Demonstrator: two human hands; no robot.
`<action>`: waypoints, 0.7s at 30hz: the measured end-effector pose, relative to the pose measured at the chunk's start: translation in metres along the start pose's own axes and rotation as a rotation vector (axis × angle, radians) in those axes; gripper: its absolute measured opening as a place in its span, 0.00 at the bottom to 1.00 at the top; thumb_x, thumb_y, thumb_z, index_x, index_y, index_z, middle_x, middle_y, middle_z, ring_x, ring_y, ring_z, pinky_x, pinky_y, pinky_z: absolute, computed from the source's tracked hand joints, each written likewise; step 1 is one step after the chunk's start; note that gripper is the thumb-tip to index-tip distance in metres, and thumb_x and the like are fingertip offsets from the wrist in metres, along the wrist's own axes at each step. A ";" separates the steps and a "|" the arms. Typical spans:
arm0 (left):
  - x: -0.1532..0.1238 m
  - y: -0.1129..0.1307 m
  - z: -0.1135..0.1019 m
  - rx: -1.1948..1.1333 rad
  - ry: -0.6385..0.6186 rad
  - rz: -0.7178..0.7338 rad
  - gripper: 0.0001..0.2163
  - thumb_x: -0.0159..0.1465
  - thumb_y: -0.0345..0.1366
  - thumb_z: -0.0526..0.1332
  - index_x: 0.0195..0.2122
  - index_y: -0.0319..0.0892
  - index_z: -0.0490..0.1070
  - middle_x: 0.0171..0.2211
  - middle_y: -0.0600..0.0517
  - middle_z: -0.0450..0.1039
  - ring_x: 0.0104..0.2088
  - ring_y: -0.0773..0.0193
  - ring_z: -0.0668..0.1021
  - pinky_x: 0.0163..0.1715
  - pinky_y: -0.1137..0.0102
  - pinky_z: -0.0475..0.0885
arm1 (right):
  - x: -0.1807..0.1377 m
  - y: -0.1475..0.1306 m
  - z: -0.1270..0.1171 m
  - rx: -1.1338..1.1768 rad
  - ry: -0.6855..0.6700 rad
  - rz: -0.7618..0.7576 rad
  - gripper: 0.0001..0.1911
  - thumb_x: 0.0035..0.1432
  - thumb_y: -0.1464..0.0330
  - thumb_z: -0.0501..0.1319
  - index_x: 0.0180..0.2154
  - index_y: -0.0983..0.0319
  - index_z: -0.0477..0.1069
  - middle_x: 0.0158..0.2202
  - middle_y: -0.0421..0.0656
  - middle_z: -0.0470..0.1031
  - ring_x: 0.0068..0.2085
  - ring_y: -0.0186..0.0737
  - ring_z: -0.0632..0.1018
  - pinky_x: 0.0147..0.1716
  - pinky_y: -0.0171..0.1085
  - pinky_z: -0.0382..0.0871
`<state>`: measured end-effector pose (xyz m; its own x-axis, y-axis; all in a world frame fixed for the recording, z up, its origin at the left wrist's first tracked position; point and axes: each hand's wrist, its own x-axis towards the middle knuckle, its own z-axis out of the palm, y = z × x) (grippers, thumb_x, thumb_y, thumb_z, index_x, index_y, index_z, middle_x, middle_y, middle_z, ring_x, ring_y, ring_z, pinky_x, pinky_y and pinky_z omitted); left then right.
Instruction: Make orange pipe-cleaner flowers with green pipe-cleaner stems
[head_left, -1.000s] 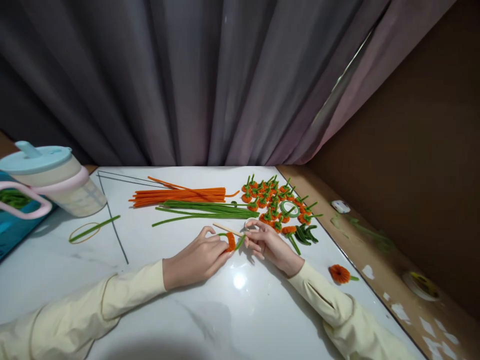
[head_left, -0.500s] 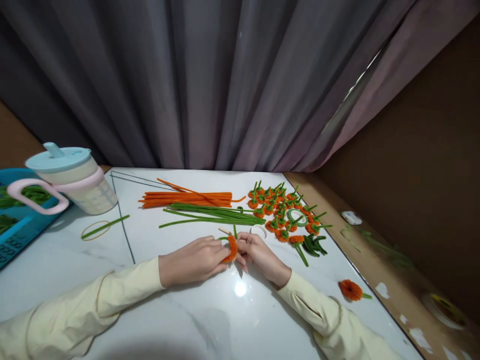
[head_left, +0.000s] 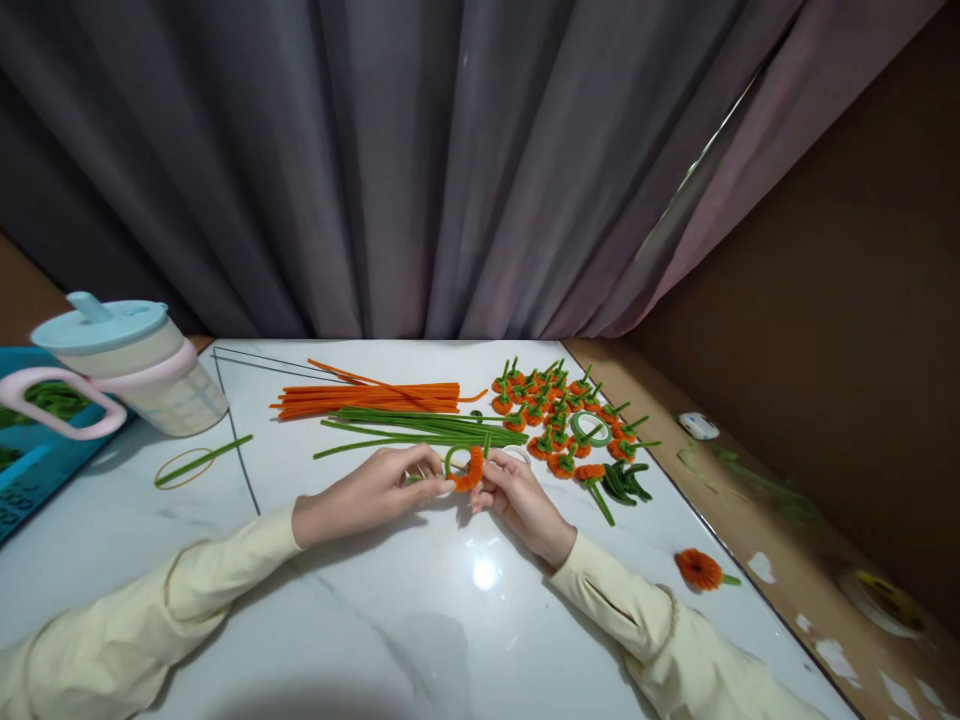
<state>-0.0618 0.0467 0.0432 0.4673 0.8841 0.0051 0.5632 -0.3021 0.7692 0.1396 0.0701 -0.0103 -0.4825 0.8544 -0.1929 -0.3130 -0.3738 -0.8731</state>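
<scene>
My left hand (head_left: 379, 492) and my right hand (head_left: 517, 498) meet over the white table (head_left: 420, 620), both pinching a small orange pipe-cleaner flower (head_left: 470, 470) with a curled green stem. A thin stick under the fingers is mostly hidden. Just behind my hands lie a bundle of green pipe cleaners (head_left: 420, 428) and a bundle of orange pipe cleaners (head_left: 375, 398). To the right is a heap of several finished orange flowers with green stems (head_left: 559, 412).
A cup with a blue lid and pink handle (head_left: 120, 365) stands at the left by a blue basket (head_left: 30, 450). A green piece in a rubber band (head_left: 196, 462) lies nearby. One lone orange flower (head_left: 699, 568) sits near the table's right edge. A curtain hangs behind.
My hands have shifted slightly away from me toward the green bundle. The orange coil has turned between my fingers and the green stem now curls in a loop; the stick is less visible.
</scene>
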 end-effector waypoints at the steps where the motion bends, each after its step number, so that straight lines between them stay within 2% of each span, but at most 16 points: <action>1: 0.000 0.000 0.003 -0.023 0.012 0.004 0.13 0.65 0.45 0.51 0.34 0.41 0.67 0.28 0.54 0.70 0.28 0.66 0.72 0.28 0.74 0.65 | 0.000 0.001 0.000 -0.004 0.002 -0.001 0.15 0.49 0.61 0.66 0.31 0.64 0.65 0.20 0.40 0.73 0.19 0.31 0.74 0.22 0.31 0.71; 4: 0.001 0.000 0.006 -0.037 0.052 -0.048 0.14 0.66 0.42 0.49 0.30 0.40 0.67 0.21 0.57 0.65 0.23 0.68 0.67 0.25 0.75 0.61 | 0.000 0.002 0.001 -0.027 -0.006 0.005 0.16 0.49 0.61 0.66 0.29 0.65 0.65 0.19 0.42 0.74 0.19 0.32 0.75 0.21 0.30 0.70; 7: 0.001 -0.001 0.000 -0.013 0.003 -0.077 0.11 0.63 0.41 0.54 0.28 0.40 0.68 0.21 0.58 0.61 0.23 0.70 0.63 0.24 0.76 0.57 | -0.002 0.003 0.003 -0.040 -0.012 0.004 0.16 0.48 0.60 0.67 0.27 0.65 0.64 0.18 0.42 0.75 0.19 0.32 0.75 0.21 0.29 0.70; 14: 0.004 -0.005 -0.022 -0.106 -0.105 -0.112 0.12 0.61 0.44 0.57 0.35 0.40 0.69 0.19 0.59 0.59 0.22 0.70 0.61 0.22 0.76 0.55 | -0.004 0.000 0.004 -0.019 -0.013 0.009 0.15 0.47 0.62 0.68 0.26 0.66 0.67 0.17 0.41 0.74 0.17 0.30 0.73 0.18 0.28 0.68; 16: 0.005 -0.005 -0.030 -0.118 -0.074 -0.126 0.13 0.60 0.45 0.57 0.35 0.40 0.70 0.19 0.59 0.56 0.21 0.70 0.60 0.20 0.76 0.54 | -0.003 0.000 0.004 0.010 0.015 0.000 0.15 0.46 0.63 0.68 0.25 0.66 0.66 0.17 0.41 0.74 0.16 0.29 0.72 0.17 0.27 0.67; 18: 0.007 -0.006 -0.037 -0.117 0.019 -0.152 0.13 0.60 0.46 0.57 0.35 0.40 0.70 0.19 0.59 0.55 0.20 0.71 0.59 0.19 0.76 0.52 | -0.002 0.000 0.003 0.048 0.052 -0.017 0.15 0.46 0.63 0.69 0.25 0.65 0.66 0.18 0.39 0.73 0.18 0.29 0.74 0.19 0.27 0.69; 19: 0.008 -0.007 -0.039 -0.121 0.064 -0.171 0.14 0.61 0.46 0.56 0.35 0.40 0.70 0.19 0.59 0.55 0.20 0.71 0.59 0.19 0.76 0.52 | -0.001 -0.001 0.002 0.070 0.073 -0.029 0.16 0.45 0.63 0.69 0.25 0.65 0.66 0.18 0.39 0.73 0.19 0.30 0.75 0.20 0.27 0.70; 21: 0.011 -0.012 -0.037 -0.156 0.074 -0.207 0.14 0.60 0.46 0.57 0.35 0.39 0.70 0.19 0.58 0.60 0.20 0.70 0.62 0.19 0.76 0.55 | 0.000 -0.001 0.002 0.112 0.115 -0.054 0.16 0.44 0.63 0.70 0.26 0.64 0.65 0.20 0.38 0.73 0.24 0.31 0.78 0.25 0.26 0.72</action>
<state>-0.0884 0.0728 0.0575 0.2989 0.9466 -0.1207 0.5269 -0.0583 0.8479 0.1385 0.0696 -0.0088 -0.3682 0.9073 -0.2028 -0.4279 -0.3591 -0.8294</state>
